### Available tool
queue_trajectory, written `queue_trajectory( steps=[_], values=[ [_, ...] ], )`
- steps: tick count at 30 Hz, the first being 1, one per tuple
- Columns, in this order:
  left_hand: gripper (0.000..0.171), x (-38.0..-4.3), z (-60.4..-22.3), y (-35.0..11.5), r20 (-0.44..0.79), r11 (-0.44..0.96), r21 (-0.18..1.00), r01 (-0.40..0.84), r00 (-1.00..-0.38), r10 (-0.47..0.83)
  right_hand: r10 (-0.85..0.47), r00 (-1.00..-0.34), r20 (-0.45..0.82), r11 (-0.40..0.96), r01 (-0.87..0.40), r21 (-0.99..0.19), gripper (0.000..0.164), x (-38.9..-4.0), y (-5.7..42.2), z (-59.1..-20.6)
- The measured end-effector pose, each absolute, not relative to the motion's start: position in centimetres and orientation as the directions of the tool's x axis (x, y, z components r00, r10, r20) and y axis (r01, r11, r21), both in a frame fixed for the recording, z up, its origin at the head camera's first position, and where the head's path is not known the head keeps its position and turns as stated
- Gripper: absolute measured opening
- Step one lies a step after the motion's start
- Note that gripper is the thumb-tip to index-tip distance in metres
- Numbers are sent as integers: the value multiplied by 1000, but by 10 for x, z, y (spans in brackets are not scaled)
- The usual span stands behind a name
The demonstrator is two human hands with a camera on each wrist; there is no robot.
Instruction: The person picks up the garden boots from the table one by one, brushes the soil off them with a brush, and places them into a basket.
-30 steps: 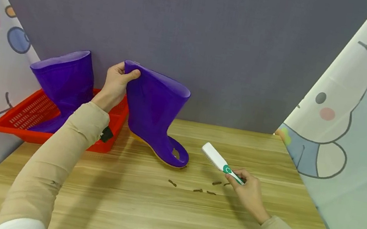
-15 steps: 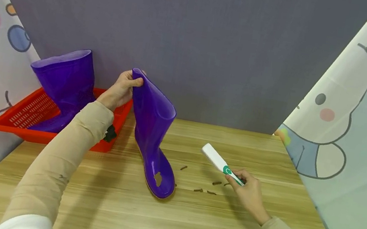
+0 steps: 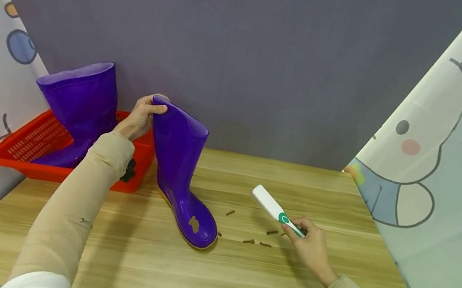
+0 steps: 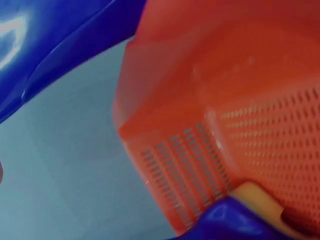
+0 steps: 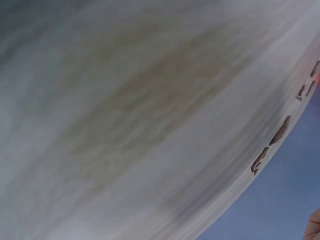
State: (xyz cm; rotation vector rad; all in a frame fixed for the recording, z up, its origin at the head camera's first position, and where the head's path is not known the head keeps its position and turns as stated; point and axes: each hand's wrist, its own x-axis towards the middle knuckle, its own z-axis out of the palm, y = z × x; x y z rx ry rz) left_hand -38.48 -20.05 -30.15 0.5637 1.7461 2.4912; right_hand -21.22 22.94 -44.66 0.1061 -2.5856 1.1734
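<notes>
In the head view, my left hand (image 3: 142,117) pinches the top edge of a purple rain boot (image 3: 175,155), thumb outside the shaft. The boot leans, toe pointing front right, with a brown patch (image 3: 194,224) on the toe. Whether its sole touches the table cannot be told. My right hand (image 3: 311,245) grips the green-and-white handle of a white brush (image 3: 268,202), held apart from the boot at its right. A second purple boot (image 3: 85,102) stands in the red basket (image 3: 126,183). In the left wrist view, purple boot material (image 4: 55,45) crosses the upper left corner.
Several small brown bits (image 3: 249,241) lie on the wooden table (image 3: 237,284) between boot and brush; one sits right beside the toe. A grey panel (image 3: 261,59) rises behind the table. Cartoon-printed sheets (image 3: 423,118) flank both sides.
My left hand has lowered the boot and swung its toe towards the front, then shifted it slightly left; the brown patch faces up more. The right hand and brush have hardly moved.
</notes>
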Motion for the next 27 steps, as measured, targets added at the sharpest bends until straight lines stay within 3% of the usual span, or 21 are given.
queue_trajectory(
  steps=[3, 6, 9, 12, 14, 17, 27],
  values=[
    [23, -383, -291, -200, 322, -208, 940, 269, -902, 286, 64, -953, 297, 665, -181, -724, 21, -212, 230, -447],
    [19, -379, -275, -197, 343, 140, 905, 402, -884, 318, 58, -955, 291, 666, -180, -724, 23, -211, 231, -447],
    [20, -372, -257, -190, 330, 536, 690, 486, -871, 364, 51, -961, 273, 661, -172, -731, 24, -211, 231, -446],
    [28, -365, -244, -177, 315, 743, 385, 547, -835, 451, 54, -966, 252, 654, -156, -740, 24, -211, 231, -445],
    [31, -360, -240, -167, 309, 780, 217, 587, -799, 515, 56, -967, 248, 653, -152, -742, 24, -212, 231, -445],
    [36, -352, -238, -153, 306, 769, 96, 631, -754, 581, 52, -966, 253, 651, -159, -742, 24, -212, 232, -445],
    [38, -330, -246, -117, 241, 601, 271, 752, -657, 714, 58, -961, 271, 632, -175, -755, 21, -211, 234, -444]
  ],
)
